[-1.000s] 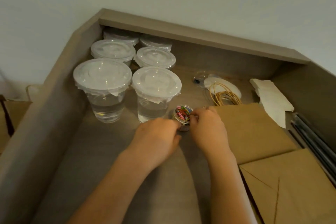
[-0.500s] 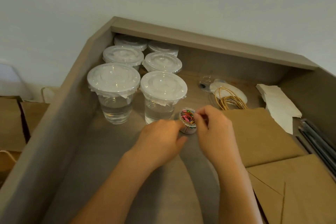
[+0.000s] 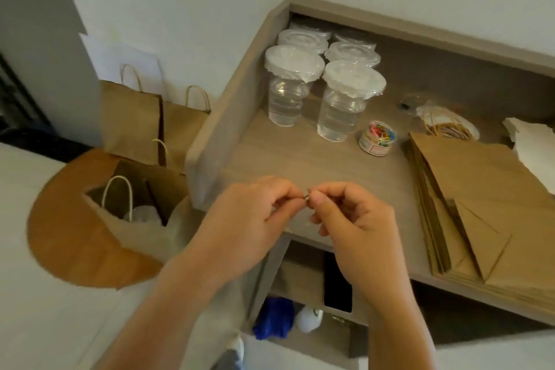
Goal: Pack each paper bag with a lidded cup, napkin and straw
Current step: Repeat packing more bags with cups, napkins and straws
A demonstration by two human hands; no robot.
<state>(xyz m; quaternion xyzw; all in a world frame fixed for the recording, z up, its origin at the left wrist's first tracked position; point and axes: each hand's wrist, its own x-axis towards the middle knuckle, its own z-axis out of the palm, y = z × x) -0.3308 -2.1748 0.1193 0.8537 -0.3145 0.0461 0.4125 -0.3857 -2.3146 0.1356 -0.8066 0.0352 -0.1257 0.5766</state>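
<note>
My left hand (image 3: 249,219) and my right hand (image 3: 350,222) meet above the near edge of the grey desk (image 3: 300,159), both pinching one small paper clip (image 3: 307,197) between their fingertips. Several clear lidded cups (image 3: 292,84) of water stand at the desk's back left. A small tub of coloured paper clips (image 3: 377,138) sits beside them. Flat brown paper bags (image 3: 480,198) lie stacked on the right, with white napkins (image 3: 531,144) behind. An open paper bag (image 3: 141,204) with a rope handle stands on the floor at left, a lidded cup inside. No straws show.
Two more handled paper bags (image 3: 135,126) stand against the wall at left on a round wooden board (image 3: 69,234). Rubber bands on a lid (image 3: 447,126) lie behind the bag stack. Under the desk are a shelf, a dark phone (image 3: 338,282) and a blue object (image 3: 274,318).
Both hands drew back from the paper clip tub toward the desk's near edge, carrying a clip. The view swung left and down, so the floor bags show.
</note>
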